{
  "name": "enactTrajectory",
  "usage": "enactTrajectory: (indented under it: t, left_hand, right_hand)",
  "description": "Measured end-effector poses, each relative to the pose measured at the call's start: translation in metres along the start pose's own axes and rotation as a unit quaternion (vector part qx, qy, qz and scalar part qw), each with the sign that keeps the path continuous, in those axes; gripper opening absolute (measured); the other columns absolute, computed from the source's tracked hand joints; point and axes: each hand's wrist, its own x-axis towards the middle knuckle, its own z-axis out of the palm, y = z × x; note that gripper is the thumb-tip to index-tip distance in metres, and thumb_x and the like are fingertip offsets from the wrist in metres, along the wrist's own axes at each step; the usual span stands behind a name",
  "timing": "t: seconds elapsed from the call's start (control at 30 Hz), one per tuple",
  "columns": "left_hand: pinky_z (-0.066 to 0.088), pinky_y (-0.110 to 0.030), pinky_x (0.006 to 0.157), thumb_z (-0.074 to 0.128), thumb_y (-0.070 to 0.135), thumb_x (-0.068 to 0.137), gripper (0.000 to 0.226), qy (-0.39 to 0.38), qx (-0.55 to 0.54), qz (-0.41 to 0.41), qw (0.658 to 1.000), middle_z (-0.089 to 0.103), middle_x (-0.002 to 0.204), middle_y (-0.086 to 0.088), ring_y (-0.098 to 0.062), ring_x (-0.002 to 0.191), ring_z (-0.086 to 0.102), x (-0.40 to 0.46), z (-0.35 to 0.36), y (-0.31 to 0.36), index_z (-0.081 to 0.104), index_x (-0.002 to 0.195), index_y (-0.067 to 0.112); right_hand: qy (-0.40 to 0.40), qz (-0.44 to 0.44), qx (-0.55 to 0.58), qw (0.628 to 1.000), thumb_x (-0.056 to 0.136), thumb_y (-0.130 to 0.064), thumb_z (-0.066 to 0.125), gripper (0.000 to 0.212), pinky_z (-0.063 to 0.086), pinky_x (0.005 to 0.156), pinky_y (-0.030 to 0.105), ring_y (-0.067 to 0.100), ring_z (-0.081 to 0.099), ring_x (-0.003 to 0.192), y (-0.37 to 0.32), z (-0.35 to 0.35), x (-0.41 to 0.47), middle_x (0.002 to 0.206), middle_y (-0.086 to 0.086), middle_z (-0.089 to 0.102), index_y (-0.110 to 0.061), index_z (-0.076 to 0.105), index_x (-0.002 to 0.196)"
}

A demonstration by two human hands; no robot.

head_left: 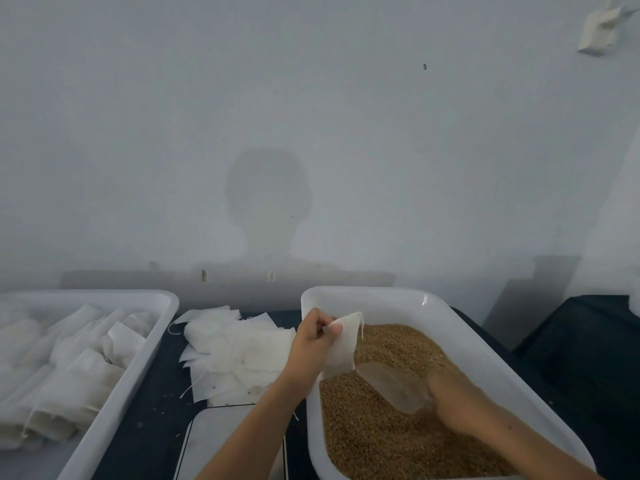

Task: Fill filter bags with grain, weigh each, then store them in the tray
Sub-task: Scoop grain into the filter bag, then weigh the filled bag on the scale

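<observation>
One filter bag [341, 344] is pinched by the left hand [313, 336] over the grain bin [460, 327], long axis running toward 6 o'clock, while the right hand [457, 396], at 4 o'clock from it, grasps the clear scoop [391, 384] in the grain [388, 445].

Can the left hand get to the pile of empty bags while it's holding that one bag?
Probably yes. The left hand pinches one filter bag over the grain tub's near edge, and the pile of empty bags lies just beside it with nothing between. It would likely need to let go of its bag first.
</observation>
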Motion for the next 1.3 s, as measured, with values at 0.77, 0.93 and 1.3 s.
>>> enactTrajectory:
  t: [0.77,0.93,1.3]
  left_hand:
    - [0.051,-0.017,0.071,0.063,0.017,0.087,0.025,0.026,0.072,0.133,0.988,0.064,0.101,0.005,-0.002,0.082,0.062,-0.038,-0.033,0.045,0.049,0.107,0.025]
    - [0.052,-0.034,0.073,0.058,0.016,0.091,0.011,0.049,0.03,0.086,0.995,0.069,0.088,-0.016,-0.018,0.078,0.063,-0.069,-0.057,0.052,0.065,0.094,0.008]
    - [0.027,-0.016,0.048,0.064,0.018,0.087,0.037,0.155,0.229,0.025,0.961,0.04,0.05,0.007,-0.003,0.047,0.034,-0.111,-0.135,0.008,0.039,0.06,0.015]
  right_hand:
    - [0.236,-0.113,0.634,0.728,0.093,-0.013,0.054,0.014,0.051,0.063,0.033,0.016,0.057,0.069,-0.093,-0.06,-0.003,0.074,0.006,0.06,-0.007,0.059,0.082]
    - [0.249,-0.075,0.679,0.686,0.092,-0.015,0.057,0.011,0.049,0.074,0.044,0.026,0.057,0.078,-0.144,-0.061,-0.019,0.078,0.009,0.06,-0.008,0.061,0.084]
    - [0.224,-0.017,0.656,0.721,0.094,-0.014,0.051,0.006,0.04,0.063,0.021,0.01,0.051,0.073,-0.246,0.009,-0.017,0.082,0.0,0.056,-0.009,0.055,0.091]
